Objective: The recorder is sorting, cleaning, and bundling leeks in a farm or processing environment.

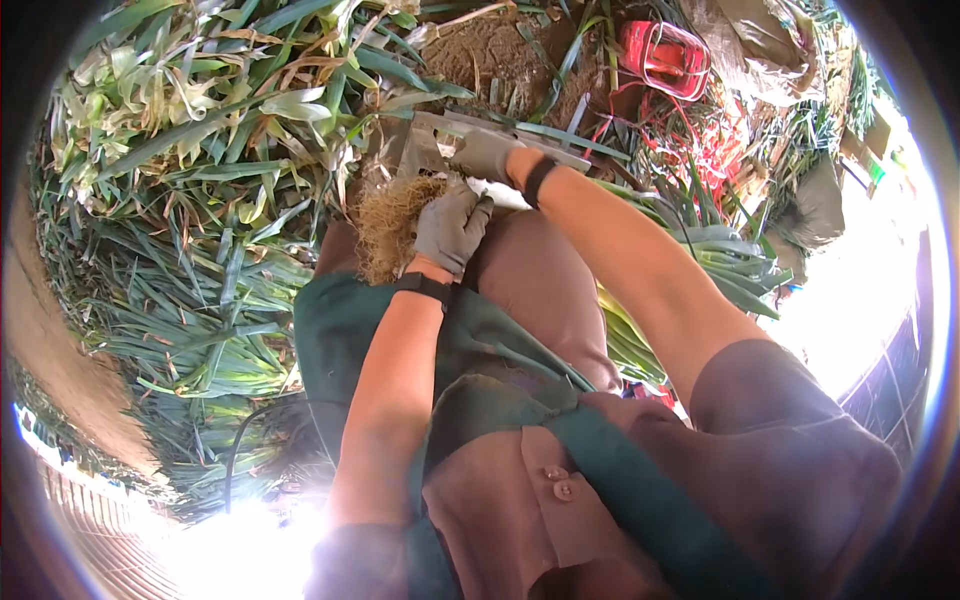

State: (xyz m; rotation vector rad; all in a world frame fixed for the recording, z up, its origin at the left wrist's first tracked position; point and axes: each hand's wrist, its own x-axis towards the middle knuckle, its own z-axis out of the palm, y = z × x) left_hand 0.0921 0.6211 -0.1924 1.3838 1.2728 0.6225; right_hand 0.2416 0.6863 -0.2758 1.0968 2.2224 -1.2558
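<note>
My left hand, in a grey glove, is closed round the white lower stalks of a bunch of leeks, just beside their roots. The tangled tan roots stick out to its left, over my lap. Green leaves trail to the right, partly under my right forearm. Just beyond, my gloved right hand has its fingers bent in at a pale, dirty board-like piece. What those fingers hold, if anything, is hidden.
A large heap of leek leaves and trimmings fills the left side. At the far right lie a red plastic container and tangled red string. More leeks lie right of my forearm. Brown soil shows ahead.
</note>
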